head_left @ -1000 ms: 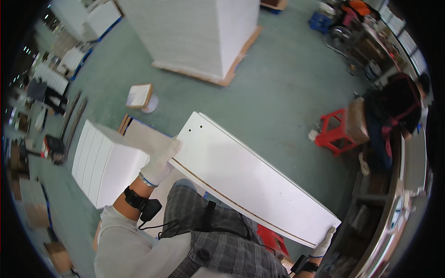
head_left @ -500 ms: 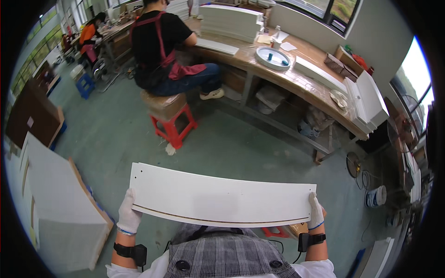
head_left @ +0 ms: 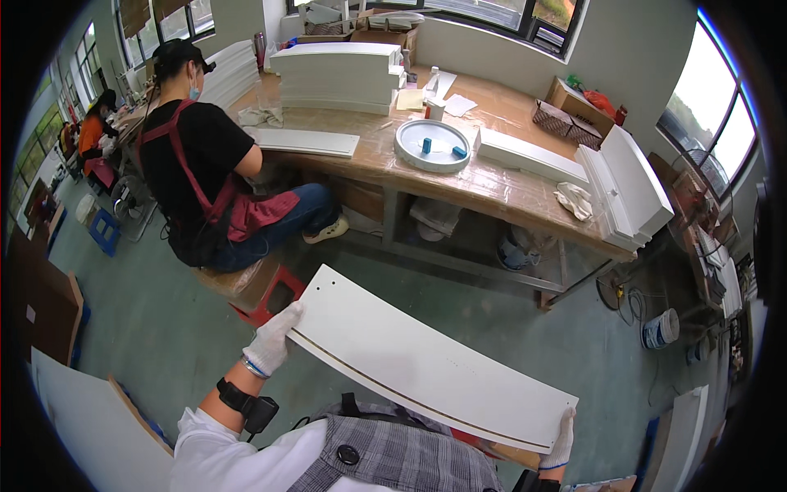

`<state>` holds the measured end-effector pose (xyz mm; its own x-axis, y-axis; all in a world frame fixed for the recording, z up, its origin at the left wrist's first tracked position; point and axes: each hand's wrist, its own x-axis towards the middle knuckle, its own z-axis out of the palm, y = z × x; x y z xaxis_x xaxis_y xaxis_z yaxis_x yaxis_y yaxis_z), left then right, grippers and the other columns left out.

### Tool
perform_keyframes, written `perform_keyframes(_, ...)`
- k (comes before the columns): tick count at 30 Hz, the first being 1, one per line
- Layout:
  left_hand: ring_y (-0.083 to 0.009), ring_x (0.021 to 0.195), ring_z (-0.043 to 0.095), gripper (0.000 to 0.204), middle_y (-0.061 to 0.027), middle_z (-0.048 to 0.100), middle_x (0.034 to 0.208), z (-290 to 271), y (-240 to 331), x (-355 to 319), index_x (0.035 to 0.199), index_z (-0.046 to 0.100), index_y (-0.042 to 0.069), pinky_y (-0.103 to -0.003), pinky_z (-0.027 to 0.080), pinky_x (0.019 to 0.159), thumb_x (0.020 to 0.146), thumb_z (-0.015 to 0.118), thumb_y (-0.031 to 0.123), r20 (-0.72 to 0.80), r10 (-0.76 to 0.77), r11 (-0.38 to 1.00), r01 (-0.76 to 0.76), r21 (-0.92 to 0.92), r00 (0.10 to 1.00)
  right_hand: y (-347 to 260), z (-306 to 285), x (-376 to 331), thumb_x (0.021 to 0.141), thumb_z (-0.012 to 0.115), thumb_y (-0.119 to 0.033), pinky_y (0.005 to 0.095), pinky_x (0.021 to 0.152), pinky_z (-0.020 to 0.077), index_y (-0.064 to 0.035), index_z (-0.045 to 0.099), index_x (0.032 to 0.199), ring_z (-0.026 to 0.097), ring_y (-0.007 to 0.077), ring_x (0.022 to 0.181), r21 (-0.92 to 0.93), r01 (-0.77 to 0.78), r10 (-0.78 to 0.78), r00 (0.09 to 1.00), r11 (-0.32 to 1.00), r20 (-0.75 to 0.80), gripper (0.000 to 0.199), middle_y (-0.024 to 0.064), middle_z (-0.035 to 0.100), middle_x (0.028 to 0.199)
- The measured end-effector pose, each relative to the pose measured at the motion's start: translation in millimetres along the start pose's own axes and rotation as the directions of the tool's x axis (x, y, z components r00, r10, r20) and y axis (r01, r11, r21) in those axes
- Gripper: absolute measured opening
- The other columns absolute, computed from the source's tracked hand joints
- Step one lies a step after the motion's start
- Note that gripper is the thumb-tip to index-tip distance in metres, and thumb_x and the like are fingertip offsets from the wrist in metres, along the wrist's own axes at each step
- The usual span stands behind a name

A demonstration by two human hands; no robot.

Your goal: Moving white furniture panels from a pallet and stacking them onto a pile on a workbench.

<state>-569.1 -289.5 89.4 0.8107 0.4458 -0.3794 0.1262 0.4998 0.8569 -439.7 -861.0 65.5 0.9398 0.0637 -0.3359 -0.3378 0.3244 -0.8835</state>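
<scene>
Between my gloved hands I carry a long white panel (head_left: pixel 434 353) with a narrow brown groove along its near edge and small dark holes at its left end. My left hand (head_left: pixel 275 338) is closed round the panel's left end, which is raised farther from me. At the lower right, my right hand (head_left: pixel 562 443) grips the other end, its fingers partly hidden by the panel. The panel hangs tilted in front of my checked apron (head_left: pixel 393 459), above the green floor, apart from the workbench (head_left: pixel 344 168).
A co-worker (head_left: pixel 193 156) sits at the bench on a red stool (head_left: pixel 275 295). On the bench are stacked white panels (head_left: pixel 336 78), a round turntable (head_left: pixel 433 164) with blue blocks, and a cloth (head_left: pixel 574 201). A bucket (head_left: pixel 660 330) stands at right; a large board (head_left: pixel 90 418) leans at left.
The panel has swung from nearly level to slanting, its left end going up and away with my left hand. My right hand has dropped lower. The view has turned rightward.
</scene>
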Motion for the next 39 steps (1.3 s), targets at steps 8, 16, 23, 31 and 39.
perform_keyframes(8,-0.0173,0.115,0.060,0.045,-0.0094,0.063,0.125,114.8,26.1,164.7,0.134,0.054,-0.001,-0.032,0.046,0.102,0.106,0.048,0.032,0.067,0.123,0.982,-0.112,-0.153,0.990,-66.2,24.0,172.1,0.099,0.056,-0.051,0.0371,0.096,0.0519,-0.0026,0.047,0.139,0.060,0.0253,0.112,0.059,0.036,-0.037,0.999,0.998,0.022,0.063,0.0122,0.058,0.128)
perform_keyframes(16,-0.0143,0.122,0.056,0.045,-0.0097,0.058,0.133,166.7,72.2,281.1,0.138,0.051,-0.003,-0.030,0.046,0.103,0.108,0.043,0.030,-0.001,0.287,0.945,-0.283,0.162,0.958,-122.1,50.5,346.8,0.099,0.057,-0.049,0.0349,0.095,0.0516,-0.0003,0.049,0.136,0.061,0.0220,0.111,0.008,0.045,-0.045,0.999,0.999,0.000,0.062,0.0098,0.061,0.124)
perform_keyframes(23,-0.0196,0.114,0.062,0.045,-0.0077,0.062,0.126,225.0,118.9,400.0,0.134,0.054,0.007,-0.037,0.054,0.094,0.105,0.048,0.041,0.125,0.237,0.953,-0.206,-0.222,0.963,-194.0,109.8,484.9,0.099,0.059,-0.045,0.0330,0.093,0.0532,-0.0003,0.051,0.135,0.063,0.0202,0.109,0.004,0.067,-0.067,0.996,0.998,0.050,0.058,0.0098,0.062,0.122)
perform_keyframes(31,-0.0290,0.121,0.058,0.048,-0.0116,0.057,0.133,312.9,147.5,503.2,0.139,0.049,0.010,-0.049,0.051,0.100,0.103,0.048,0.041,0.158,0.126,0.951,-0.074,-0.300,0.979,-298.6,131.1,644.7,0.097,0.064,-0.041,0.0308,0.086,0.0567,-0.0023,0.051,0.134,0.065,0.0174,0.103,-0.159,0.148,-0.141,0.988,0.976,0.056,0.056,0.0095,0.063,0.118)
perform_keyframes(39,-0.0364,0.121,0.057,0.051,-0.0168,0.055,0.134,438.6,111.1,626.4,0.140,0.047,0.013,-0.057,0.051,0.096,0.101,0.050,0.046,0.056,0.100,0.933,-0.074,-0.351,0.993,-388.9,140.1,835.8,0.095,0.065,-0.047,0.0346,0.079,0.0601,0.0009,0.053,0.131,0.068,0.0215,0.097,-0.316,0.153,-0.099,0.979,0.936,0.179,0.061,0.0161,0.064,0.112)
